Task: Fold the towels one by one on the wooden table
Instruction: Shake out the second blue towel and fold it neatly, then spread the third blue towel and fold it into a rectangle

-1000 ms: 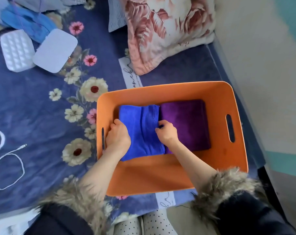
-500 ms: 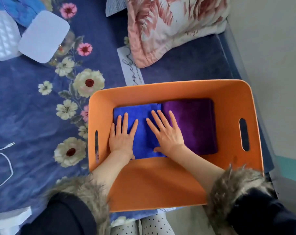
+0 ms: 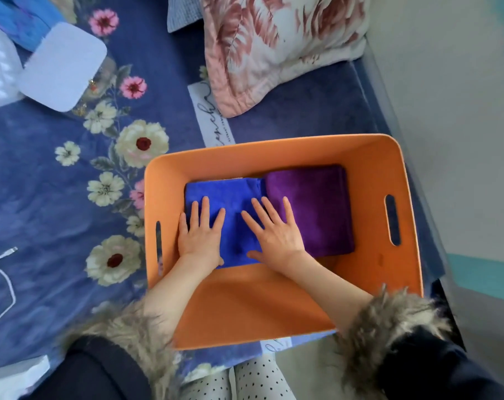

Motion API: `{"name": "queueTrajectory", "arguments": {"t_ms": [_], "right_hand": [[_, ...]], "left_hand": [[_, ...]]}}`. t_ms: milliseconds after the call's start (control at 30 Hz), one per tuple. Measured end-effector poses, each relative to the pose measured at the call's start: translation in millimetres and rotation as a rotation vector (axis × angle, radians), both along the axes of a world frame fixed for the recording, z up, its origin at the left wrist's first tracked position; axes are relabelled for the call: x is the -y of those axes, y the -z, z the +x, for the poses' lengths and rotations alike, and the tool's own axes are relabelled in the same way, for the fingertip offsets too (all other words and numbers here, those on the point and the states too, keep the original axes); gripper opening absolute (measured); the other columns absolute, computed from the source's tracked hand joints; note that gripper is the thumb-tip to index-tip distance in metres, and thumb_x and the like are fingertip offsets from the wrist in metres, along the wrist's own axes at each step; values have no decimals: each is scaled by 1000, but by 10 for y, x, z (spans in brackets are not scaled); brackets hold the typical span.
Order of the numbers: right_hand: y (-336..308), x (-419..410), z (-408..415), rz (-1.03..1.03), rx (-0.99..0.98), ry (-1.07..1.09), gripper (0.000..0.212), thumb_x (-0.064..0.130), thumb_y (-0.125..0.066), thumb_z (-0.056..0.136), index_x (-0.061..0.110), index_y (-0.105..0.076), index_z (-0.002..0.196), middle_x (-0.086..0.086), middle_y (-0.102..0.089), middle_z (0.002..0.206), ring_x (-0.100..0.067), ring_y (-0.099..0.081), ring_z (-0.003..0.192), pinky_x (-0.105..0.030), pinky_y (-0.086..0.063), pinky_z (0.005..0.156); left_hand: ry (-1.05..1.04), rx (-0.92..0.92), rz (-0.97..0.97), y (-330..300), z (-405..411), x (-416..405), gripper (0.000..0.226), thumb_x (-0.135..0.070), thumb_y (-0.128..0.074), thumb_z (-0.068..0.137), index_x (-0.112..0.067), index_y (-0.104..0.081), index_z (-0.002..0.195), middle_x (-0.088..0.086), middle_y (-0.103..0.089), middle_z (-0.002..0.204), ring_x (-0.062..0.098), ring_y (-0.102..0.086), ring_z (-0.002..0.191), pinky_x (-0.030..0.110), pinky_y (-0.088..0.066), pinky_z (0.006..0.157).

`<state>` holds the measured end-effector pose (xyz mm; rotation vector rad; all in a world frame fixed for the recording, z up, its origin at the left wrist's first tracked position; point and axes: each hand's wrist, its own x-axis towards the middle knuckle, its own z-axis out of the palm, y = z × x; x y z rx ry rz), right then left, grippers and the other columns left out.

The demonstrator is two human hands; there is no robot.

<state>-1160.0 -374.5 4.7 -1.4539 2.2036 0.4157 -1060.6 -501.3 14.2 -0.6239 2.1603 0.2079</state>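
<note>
A folded blue towel (image 3: 233, 197) lies in the back left of an orange basket (image 3: 302, 151). Beside it on the right lies a folded purple towel (image 3: 317, 209), touching it. My left hand (image 3: 200, 235) presses flat on the blue towel's left part with straight, spread fingers. My right hand (image 3: 276, 230) lies flat across the seam between the two towels, fingers straight and spread, thumb on the blue one. Neither hand holds anything.
The basket stands on a blue flowered bedspread (image 3: 57, 197). A floral pillow (image 3: 273, 44) lies behind it. White pads (image 3: 60, 67) sit at the far left, a white cable (image 3: 2, 272) at the left edge. A wall (image 3: 461, 111) runs along the right.
My hands went from curled at the blue towel's sides to flat on top of the towels, fingers spread. The view shifted slightly.
</note>
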Motion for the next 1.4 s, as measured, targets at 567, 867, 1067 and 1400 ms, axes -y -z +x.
{"name": "queueTrajectory", "arguments": {"t_ms": [567, 867, 1067, 1400], "right_hand": [[-2289, -1231, 538, -442, -508, 837, 71, 50, -63, 78, 21, -42, 139, -13, -39, 146, -35, -35, 135, -64, -19, 105], [-3247, -2456, 1978, -420, -862, 1254, 73, 63, -36, 80, 25, -30, 142, -11, -31, 150, -32, -28, 138, -62, -17, 106], [-3625, -3191, 3267, -325, -1018, 1564, 78, 64, -40, 82, 28, -18, 148, -8, -14, 156, -29, -9, 144, -59, 0, 108], [-3963, -3718, 6171, -120, -1239, 2072, 75, 65, -32, 81, 25, -25, 144, -13, -26, 152, -33, -23, 140, -61, -10, 107]], "left_hand": [[250, -888, 368, -2086, -15, -550, 75, -64, -15, 80, -32, -12, 148, -1, -4, 158, 19, 2, 145, 42, -2, 116], [742, -1089, 642, -3064, 268, -1680, 67, -58, -26, 84, -30, -26, 146, 2, -16, 156, 24, -10, 145, 50, -6, 114], [1117, -1109, 849, -3502, 825, -2864, 65, -62, -27, 89, -29, -29, 144, 4, -23, 154, 26, -14, 143, 54, -12, 112], [1625, -998, 1177, -3866, 3101, -4347, 67, -69, -13, 85, -39, -12, 146, -10, 4, 153, 15, 10, 144, 44, 1, 117]]}}
